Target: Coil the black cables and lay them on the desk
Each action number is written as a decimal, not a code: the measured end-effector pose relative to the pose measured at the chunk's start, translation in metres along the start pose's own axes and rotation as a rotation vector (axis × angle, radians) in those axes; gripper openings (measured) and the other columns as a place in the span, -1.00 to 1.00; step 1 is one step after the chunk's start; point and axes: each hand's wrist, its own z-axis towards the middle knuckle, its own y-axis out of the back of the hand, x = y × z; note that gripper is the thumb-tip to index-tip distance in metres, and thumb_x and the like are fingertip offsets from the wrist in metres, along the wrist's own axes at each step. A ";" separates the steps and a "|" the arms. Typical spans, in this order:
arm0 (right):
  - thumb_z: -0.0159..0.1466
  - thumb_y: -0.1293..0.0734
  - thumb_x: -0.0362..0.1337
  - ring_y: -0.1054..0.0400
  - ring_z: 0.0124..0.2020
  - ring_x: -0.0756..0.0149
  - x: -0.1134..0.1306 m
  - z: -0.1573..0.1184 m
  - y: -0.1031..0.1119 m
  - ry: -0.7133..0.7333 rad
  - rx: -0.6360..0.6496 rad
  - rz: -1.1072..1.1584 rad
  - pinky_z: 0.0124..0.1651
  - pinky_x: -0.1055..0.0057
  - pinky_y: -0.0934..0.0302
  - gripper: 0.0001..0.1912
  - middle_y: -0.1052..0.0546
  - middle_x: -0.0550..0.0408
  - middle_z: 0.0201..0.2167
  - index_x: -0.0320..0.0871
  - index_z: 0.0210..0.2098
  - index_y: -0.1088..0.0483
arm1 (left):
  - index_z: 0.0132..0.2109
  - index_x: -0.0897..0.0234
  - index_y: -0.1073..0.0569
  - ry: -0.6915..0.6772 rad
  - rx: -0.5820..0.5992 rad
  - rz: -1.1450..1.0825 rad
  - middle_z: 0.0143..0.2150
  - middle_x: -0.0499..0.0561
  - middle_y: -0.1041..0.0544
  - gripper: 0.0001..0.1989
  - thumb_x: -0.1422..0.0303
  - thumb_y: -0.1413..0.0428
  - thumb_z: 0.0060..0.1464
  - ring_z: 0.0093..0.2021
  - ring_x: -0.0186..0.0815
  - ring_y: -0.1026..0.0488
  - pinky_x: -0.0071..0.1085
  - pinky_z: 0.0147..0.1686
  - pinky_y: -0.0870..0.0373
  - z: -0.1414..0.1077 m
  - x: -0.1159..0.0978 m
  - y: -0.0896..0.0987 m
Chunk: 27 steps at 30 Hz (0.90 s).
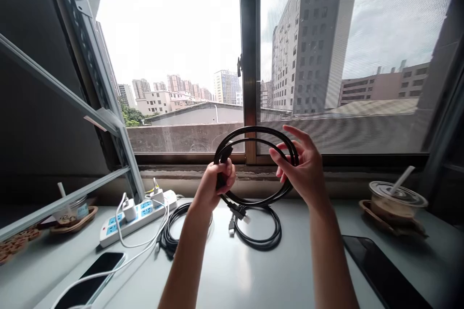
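A black cable (253,130) wound into loose loops is held up above the table. My left hand (217,178) is closed round its left side, with a dark connector end poking out above the fist and another plug (239,211) hanging below. At the right side of the loops, my right hand (304,164) holds the cable loosely between thumb and curled fingers, the index finger stretched out. Below, on the table, lies a second coiled black cable (275,239) with a light metal plug (231,227). Behind my left forearm a third black coil (168,231) is partly hidden.
A white power strip (108,239) with plugged-in chargers and trailing white cords stands at left, near a phone (90,280). A dark flat device (384,268) lies at right, below a lidded drink cup (395,203). Another cup (74,210) stands far left, behind a metal frame (68,200).
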 end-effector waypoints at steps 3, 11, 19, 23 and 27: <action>0.06 -0.44 -0.16 -0.24 -0.71 0.59 0.009 -0.004 -0.001 0.069 0.020 -0.018 -0.79 0.59 -0.18 -0.32 -0.44 0.15 -0.22 0.06 0.14 -0.19 | -0.63 0.32 -0.21 0.018 0.050 -0.030 -0.73 -0.16 -0.16 -0.79 0.41 -0.11 -0.20 -0.76 -0.61 0.02 -0.60 -0.78 0.26 -0.005 -0.006 0.001; 0.10 -0.42 -0.17 -0.30 -0.58 0.51 0.017 -0.010 -0.003 0.204 -0.017 -0.142 -0.72 0.58 -0.22 -0.52 -0.46 0.11 -0.20 0.08 0.03 -0.38 | -0.60 0.34 -0.24 0.060 0.127 -0.087 -0.70 -0.15 -0.14 -0.81 0.43 -0.10 -0.17 -0.75 -0.62 0.00 -0.62 -0.78 0.27 -0.014 -0.014 -0.003; 0.19 -0.35 -0.17 -0.29 -0.50 0.48 -0.006 0.000 -0.004 0.272 -0.047 -0.309 -0.57 0.53 -0.27 -0.62 -0.43 0.08 -0.22 0.00 0.01 -0.42 | -0.58 0.35 -0.23 0.161 0.119 -0.209 -0.66 -0.13 -0.17 -0.91 0.45 -0.03 -0.24 -0.75 -0.64 0.02 -0.64 -0.79 0.21 -0.006 -0.011 0.000; 0.20 -0.34 -0.14 -0.22 -0.61 0.54 -0.022 0.006 -0.004 0.164 0.019 -0.207 -0.60 0.51 -0.25 -0.62 -0.45 0.10 -0.25 -0.04 0.01 -0.41 | -0.55 0.34 -0.25 0.212 0.130 -0.227 -0.68 -0.15 -0.11 -0.82 0.32 -0.04 -0.14 -0.75 -0.60 0.01 -0.64 -0.79 0.19 -0.004 -0.014 0.002; 0.20 -0.33 -0.16 -0.27 -0.60 0.50 -0.026 0.007 -0.006 0.156 0.005 -0.174 -0.53 0.48 -0.28 -0.67 -0.48 0.12 -0.32 -0.08 -0.05 -0.41 | -0.58 0.30 -0.19 0.187 0.059 -0.204 -0.74 -0.24 0.09 -0.59 0.11 -0.08 0.01 -0.77 -0.61 0.13 -0.64 -0.81 0.24 0.001 -0.008 0.000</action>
